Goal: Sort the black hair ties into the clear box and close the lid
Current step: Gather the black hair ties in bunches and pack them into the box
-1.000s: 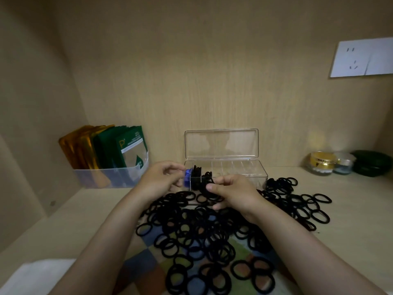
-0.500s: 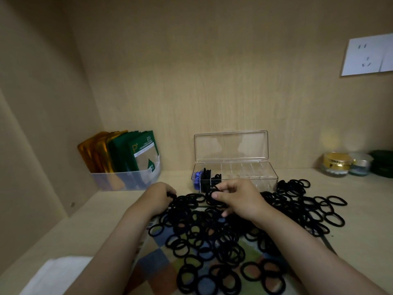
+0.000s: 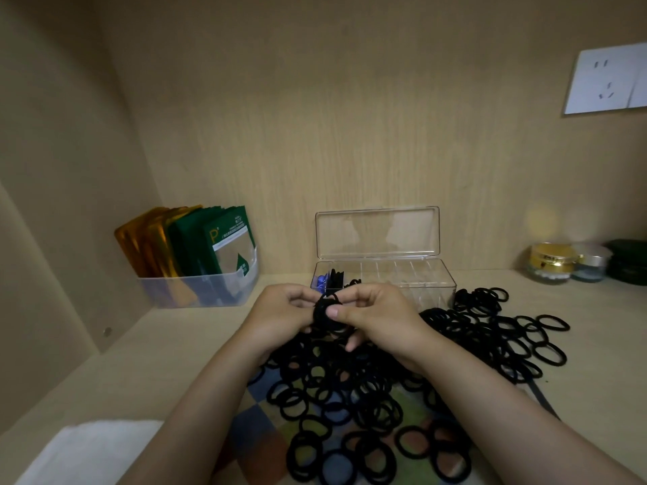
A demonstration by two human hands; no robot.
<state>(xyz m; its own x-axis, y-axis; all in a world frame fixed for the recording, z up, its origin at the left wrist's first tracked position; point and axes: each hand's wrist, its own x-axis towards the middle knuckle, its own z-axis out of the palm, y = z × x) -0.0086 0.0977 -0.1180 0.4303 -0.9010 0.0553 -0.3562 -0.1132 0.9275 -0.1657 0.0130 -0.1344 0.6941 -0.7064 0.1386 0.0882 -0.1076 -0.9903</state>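
Change: L hand (image 3: 280, 316) is up off the pile (image 3: 350, 383) since 0.5 s ago and meets R hand (image 3: 380, 320).
Fingers: both pinch a bunch of black ties (image 3: 322, 311), just in front of clear box (image 3: 420, 285).
Lid (image 3: 378, 232): upright, open.
Writing: "P" on green packet (image 3: 224, 243); rest too small.

The scene is dim and warm-toned. A faint round glow sits on the back wall (image 3: 350, 117) above the gold jar (image 3: 551, 257), whose band glints. The gold packets (image 3: 150, 243) show streaks of glare, and the open lid (image 3: 377, 232) of the clear box (image 3: 420, 285) carries pale reflections. The black hair ties (image 3: 336, 376) merge into a dark mass with little detail. Straight edges bow toward the corners, and the white cloth (image 3: 87, 449) at lower left is soft.
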